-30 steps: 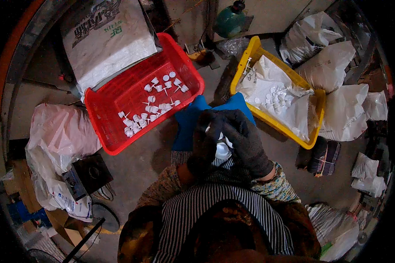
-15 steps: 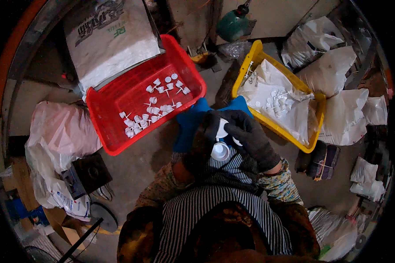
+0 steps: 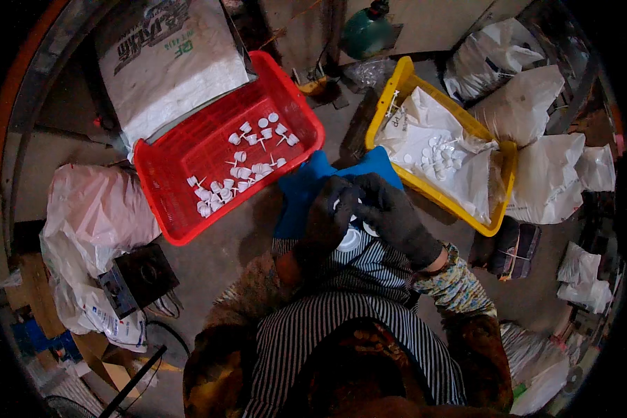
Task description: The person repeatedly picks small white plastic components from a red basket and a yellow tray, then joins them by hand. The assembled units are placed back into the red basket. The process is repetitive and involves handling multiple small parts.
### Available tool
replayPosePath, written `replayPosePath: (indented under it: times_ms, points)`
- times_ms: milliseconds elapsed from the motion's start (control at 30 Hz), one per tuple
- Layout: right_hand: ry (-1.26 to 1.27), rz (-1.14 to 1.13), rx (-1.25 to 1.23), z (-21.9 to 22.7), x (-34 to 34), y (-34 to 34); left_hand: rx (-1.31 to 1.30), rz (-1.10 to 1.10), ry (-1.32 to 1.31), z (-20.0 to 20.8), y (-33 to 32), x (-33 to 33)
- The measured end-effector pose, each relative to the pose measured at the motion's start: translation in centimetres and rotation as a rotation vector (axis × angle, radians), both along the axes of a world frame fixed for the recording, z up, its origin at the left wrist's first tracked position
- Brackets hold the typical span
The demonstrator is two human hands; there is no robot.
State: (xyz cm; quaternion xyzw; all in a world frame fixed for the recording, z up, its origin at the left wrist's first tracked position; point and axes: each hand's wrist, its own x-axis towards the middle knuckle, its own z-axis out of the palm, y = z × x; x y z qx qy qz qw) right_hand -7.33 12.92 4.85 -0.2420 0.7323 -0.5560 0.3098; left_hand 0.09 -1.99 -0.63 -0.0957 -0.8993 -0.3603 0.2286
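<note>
Both my hands wear dark work gloves and meet over my lap. My left hand [image 3: 325, 217] is closed with its fingers around a small white plastic piece, mostly hidden. My right hand [image 3: 397, 221] presses its fingertips against the same spot, and white edges show between the fingers. Just below the hands sits a round white plastic cap [image 3: 350, 241], open side up; whether a palm or the lap supports it, I cannot tell. To the left, a red plastic crate [image 3: 188, 136] contains several white caps with thin stems. On the right, a yellow crate [image 3: 493, 230] holds white plastic parts on a liner.
A printed white sack [image 3: 174, 76] hangs over the red crate's far side. Pinkish plastic bags [image 3: 101, 205] and a dark box [image 3: 138, 277] stand at the left. White sacks [image 3: 547, 177] line the right, near a tied dark bundle [image 3: 514, 249]. Blue cloth [image 3: 299, 202] covers my knees.
My fingers have drawn together over the white piece, which showed plainly between the hands before. The white cap below is now more covered. The view has shifted slightly.
</note>
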Motion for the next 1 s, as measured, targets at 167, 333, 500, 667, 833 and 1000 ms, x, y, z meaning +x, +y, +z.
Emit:
replayPosePath:
  times_ms: [167, 333, 500, 667, 833, 1000]
  points:
    - [-0.251, -0.106, -0.116, 0.7, -1.0, 0.6, 1.048, -0.074, -0.336, -1.2, -0.5, -1.2]
    - [-0.351, -0.125, -0.117, 1.5, 2.1, 1.7, 0.865, 0.028, -0.026, 0.5, -1.9, -1.1]
    - [-0.4, -0.124, -0.168, 1.0, 2.4, 0.6, 0.858, -0.005, -0.347, -12.6, -3.6, 0.0]
    - [0.281, 0.144, 0.137, 4.5, 0.1, 1.4, 0.835, -0.303, -0.605, 2.7, -6.9, 1.5]
    - [0.538, 0.291, -0.097, 5.0, -0.7, 0.3, 0.243, -0.396, -0.331, 3.3, -5.0, 0.3]
    - [0.392, -0.157, 0.007, 4.0, 0.6, 0.7, 0.412, -0.239, -0.259, 1.9, -3.0, 1.0]
